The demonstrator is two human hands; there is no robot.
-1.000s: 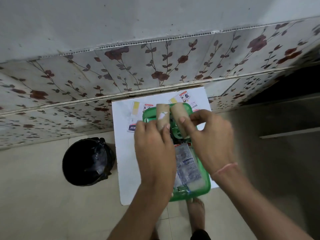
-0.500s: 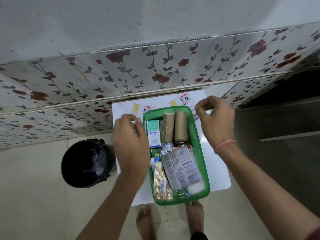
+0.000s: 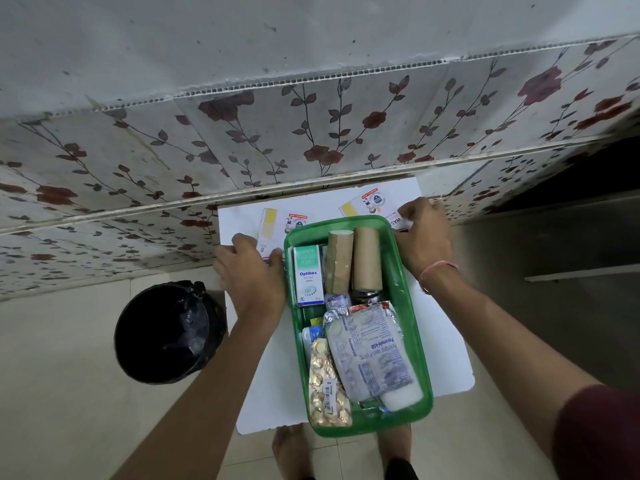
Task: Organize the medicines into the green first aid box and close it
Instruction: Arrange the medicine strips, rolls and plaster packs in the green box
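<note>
With the green first aid box (image 3: 408, 306) sitting open at frame centre on the white bench (image 3: 446, 355), the flat sachets should be pinched by their edges, the left hand (image 3: 251, 275) curled onto one (image 3: 268, 230) at centre left and the right hand (image 3: 424, 233) onto another (image 3: 363, 204) above, then laid flat over the packed medicines.

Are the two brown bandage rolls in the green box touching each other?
Touching. The head view shows the left roll and the right roll lying side by side in the green box, their long sides pressed together with no gap visible.

Packet (image 3: 398, 221) under right hand (image 3: 424, 237)
</note>
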